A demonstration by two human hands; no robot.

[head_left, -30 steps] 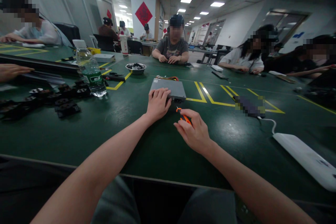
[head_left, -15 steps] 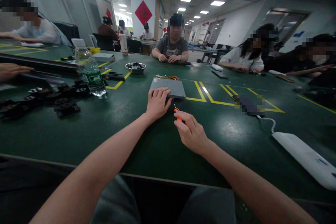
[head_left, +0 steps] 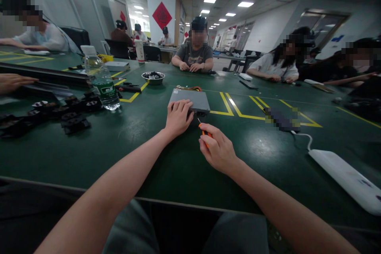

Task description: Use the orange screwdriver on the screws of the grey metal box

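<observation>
A grey metal computer power supply (head_left: 195, 97) lies flat on the green table, with coloured wires at its far side and a black socket in its near face. My left hand (head_left: 179, 116) grips its near left corner, fingers over the top and thumb at the near face. Between the fingers and thumb of my right hand (head_left: 218, 147) is a screwdriver (head_left: 206, 134) with an orange and black handle. Its thin shaft points up and left at the near face, just below the socket. Whether the tip touches the metal I cannot tell.
A water bottle (head_left: 102, 81) stands at left beside several black parts (head_left: 74, 121). Farther back is a metal bowl (head_left: 153, 79) of small pieces. A dark phone (head_left: 279, 119) is cabled to a white power bank (head_left: 342, 178) at right. Other people sit around the table.
My right hand has shifted slightly right and down, and more of the screwdriver's orange handle shows between its fingers. My left hand and the power supply stay in place.
</observation>
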